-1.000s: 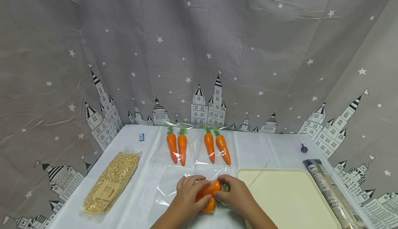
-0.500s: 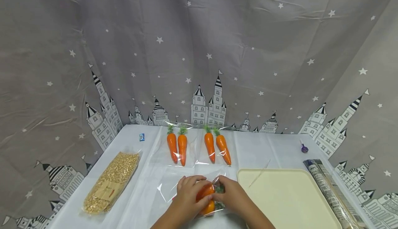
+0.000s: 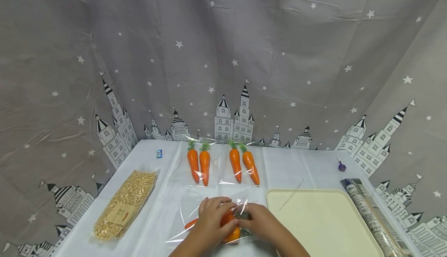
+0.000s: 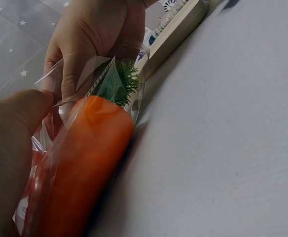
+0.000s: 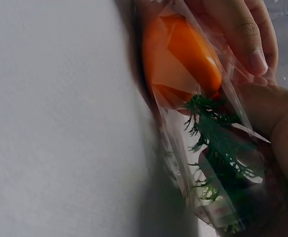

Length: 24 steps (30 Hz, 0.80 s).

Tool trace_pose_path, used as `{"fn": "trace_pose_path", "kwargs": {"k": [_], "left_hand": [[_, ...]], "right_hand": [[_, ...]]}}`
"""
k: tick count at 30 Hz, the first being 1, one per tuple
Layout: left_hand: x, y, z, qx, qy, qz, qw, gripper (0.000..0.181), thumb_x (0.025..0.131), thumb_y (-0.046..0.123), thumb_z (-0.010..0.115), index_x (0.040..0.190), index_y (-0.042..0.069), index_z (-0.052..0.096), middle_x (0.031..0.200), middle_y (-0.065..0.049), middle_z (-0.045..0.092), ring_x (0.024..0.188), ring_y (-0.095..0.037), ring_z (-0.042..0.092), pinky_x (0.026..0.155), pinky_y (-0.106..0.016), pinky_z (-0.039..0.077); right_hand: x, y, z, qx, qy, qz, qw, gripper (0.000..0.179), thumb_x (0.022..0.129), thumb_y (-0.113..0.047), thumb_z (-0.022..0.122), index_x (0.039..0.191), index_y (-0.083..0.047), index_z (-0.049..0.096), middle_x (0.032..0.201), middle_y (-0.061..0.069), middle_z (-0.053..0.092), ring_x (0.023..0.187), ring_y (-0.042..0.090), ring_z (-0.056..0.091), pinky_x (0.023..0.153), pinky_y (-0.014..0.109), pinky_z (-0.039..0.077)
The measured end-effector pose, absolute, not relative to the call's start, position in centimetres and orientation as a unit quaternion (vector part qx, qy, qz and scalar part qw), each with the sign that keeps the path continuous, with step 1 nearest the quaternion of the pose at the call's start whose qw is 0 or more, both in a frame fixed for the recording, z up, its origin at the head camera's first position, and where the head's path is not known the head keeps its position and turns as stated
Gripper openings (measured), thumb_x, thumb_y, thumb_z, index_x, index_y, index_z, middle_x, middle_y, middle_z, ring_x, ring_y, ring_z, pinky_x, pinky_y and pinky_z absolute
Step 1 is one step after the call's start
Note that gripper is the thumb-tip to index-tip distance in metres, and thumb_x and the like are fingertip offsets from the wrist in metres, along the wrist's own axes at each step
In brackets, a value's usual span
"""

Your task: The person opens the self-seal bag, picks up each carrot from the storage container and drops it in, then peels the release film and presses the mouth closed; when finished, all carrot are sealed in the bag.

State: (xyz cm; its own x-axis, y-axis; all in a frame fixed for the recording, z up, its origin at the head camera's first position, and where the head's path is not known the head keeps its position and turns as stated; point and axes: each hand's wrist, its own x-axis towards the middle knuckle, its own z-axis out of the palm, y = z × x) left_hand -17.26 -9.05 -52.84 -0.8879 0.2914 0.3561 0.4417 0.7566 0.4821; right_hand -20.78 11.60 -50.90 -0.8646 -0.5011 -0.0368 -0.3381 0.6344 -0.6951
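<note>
A clear plastic bag (image 3: 185, 210) with carrots (image 3: 231, 231) inside lies near the table's front. In the head view an orange tip shows left of my left hand (image 3: 211, 220), which holds the bag around the carrots. My right hand (image 3: 258, 220) pinches the film at the bag's right end, by the green tops. In the left wrist view, the film wraps over a thick carrot (image 4: 90, 158) with green leaves (image 4: 122, 84). The right wrist view shows the dark green leaves (image 5: 218, 138) under the film, with right-hand fingers partly hidden behind them.
Behind the hands lie bagged carrots (image 3: 204, 168) in two pairs. A bag of grain-like pieces (image 3: 125, 206) is at left, with a small blue packet (image 3: 159, 154) beyond. To the right are a cream tray (image 3: 321, 222), rolled printed packaging (image 3: 373, 218) and a small purple item (image 3: 341, 166).
The carrots have slid left in the bag, and an orange tip now shows past my left hand. My right hand has shifted slightly left and down; the left hand has hardly moved.
</note>
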Motion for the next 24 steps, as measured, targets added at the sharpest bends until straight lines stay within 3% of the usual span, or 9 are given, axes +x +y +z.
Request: {"fn": "trace_pose_path", "kwargs": {"k": [4,8,15,24], "left_hand": [[-17.2,-9.1,-52.9,-0.201,-0.927,-0.283,0.144,0.038,0.092,0.044,0.079,0.126,0.029,0.071,0.131,0.009,0.063,0.126,-0.021,0.055,0.111,-0.071,0.032],[-17.2,-9.1,-52.7,-0.195,-0.929,-0.288,0.124,0.038,0.093,0.043,0.078,0.128,0.03,0.07,0.133,0.008,0.062,0.128,-0.023,0.054,0.113,-0.072,0.03],[-17.3,-9.0,-52.5,-0.181,-0.934,-0.292,0.098,0.039,0.094,0.042,0.076,0.13,0.028,0.07,0.135,0.007,0.061,0.13,-0.024,0.052,0.115,-0.074,0.026],[-17.4,-9.1,-52.8,-0.184,-0.933,-0.291,0.106,0.041,0.094,0.043,0.076,0.13,0.026,0.07,0.134,0.007,0.061,0.129,-0.024,0.051,0.115,-0.072,0.026]], "right_hand": [[-20.7,11.8,-50.7,-0.24,0.893,-0.359,0.122,0.023,0.092,-0.042,0.079,0.113,-0.033,0.078,0.104,-0.017,0.072,0.088,0.006,0.061,0.087,0.04,0.058],[-20.6,12.7,-50.5,-0.227,0.885,-0.383,0.139,0.025,0.093,-0.036,0.079,0.117,-0.03,0.076,0.101,-0.015,0.071,0.084,0.009,0.06,0.076,0.029,0.055],[-20.8,15.9,-50.4,-0.184,0.871,-0.437,0.128,0.023,0.097,-0.03,0.075,0.119,-0.024,0.075,0.115,-0.003,0.074,0.097,0.017,0.069,0.084,0.044,0.062],[-20.5,19.4,-50.9,-0.128,0.875,-0.462,0.069,0.022,0.097,-0.022,0.076,0.117,-0.014,0.074,0.115,0.004,0.075,0.088,0.012,0.068,0.068,0.026,0.056]]}}
